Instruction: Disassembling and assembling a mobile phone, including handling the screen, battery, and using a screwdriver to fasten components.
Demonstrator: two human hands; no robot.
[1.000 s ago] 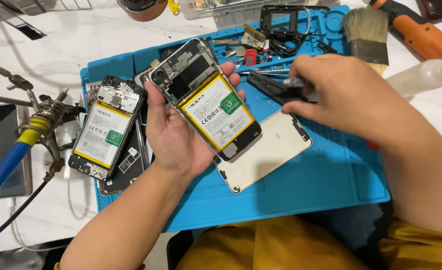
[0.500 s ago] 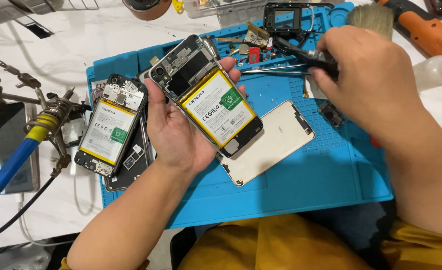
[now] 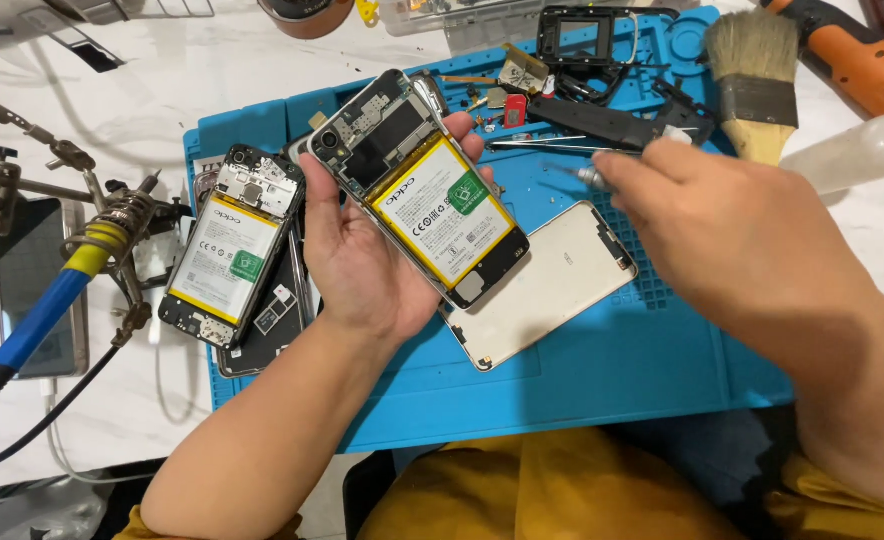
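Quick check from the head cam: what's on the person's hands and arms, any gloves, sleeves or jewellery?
Both the left hand and the right hand are bare: no gloves, rings or watch visible. The forearms are uncovered up to the frame's lower edge, where mustard-yellow clothing shows. No cables or markings on either arm.

Left hand [image 3: 362,250] and right hand [image 3: 732,235]: both bare, forearms unsleeved, no rings or watch. Mustard-yellow garment [image 3: 522,490] at 6 o'clock; yellow cloth edge at 4 o'clock.
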